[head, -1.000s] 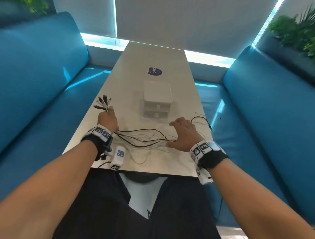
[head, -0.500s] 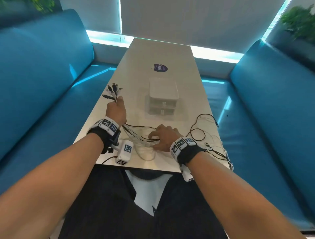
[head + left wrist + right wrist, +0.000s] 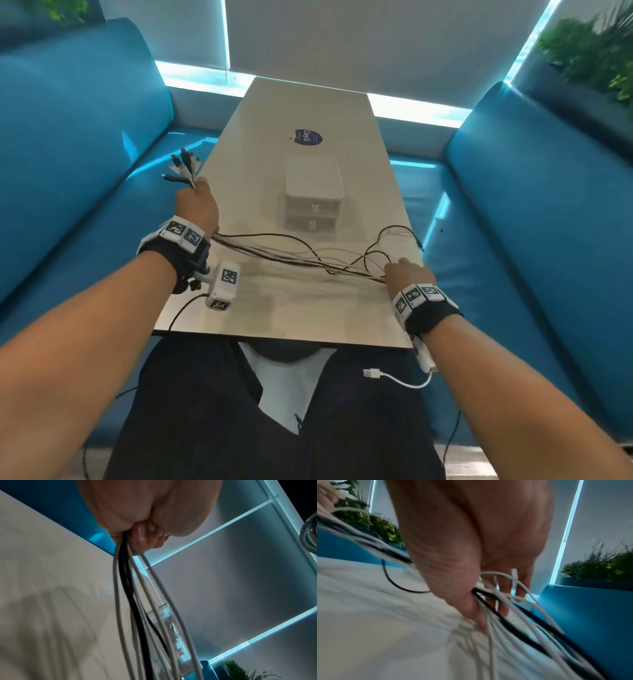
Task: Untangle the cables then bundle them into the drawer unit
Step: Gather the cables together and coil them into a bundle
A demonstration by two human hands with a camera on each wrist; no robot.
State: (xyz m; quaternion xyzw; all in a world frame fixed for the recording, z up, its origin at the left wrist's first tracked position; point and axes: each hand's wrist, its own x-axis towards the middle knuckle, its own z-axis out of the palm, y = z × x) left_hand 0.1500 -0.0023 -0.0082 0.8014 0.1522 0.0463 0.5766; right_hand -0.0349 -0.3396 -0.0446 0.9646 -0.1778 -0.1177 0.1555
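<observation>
While the left hand [image 3: 196, 205] grips the cables [image 3: 287, 255] just behind their plugs [image 3: 183, 168], the right hand [image 3: 407, 274] closes loosely around the same strands, stretched between both.

hands [image 3: 197, 205]: 2 | drawer unit [image 3: 313, 198]: 1 (two drawers) | table [image 3: 308, 102]: 1

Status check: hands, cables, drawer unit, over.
Left hand grips the cables near their plugs. Right hand holds them near the table's right edge. Drawer unit closed; nothing blocking it.
</observation>
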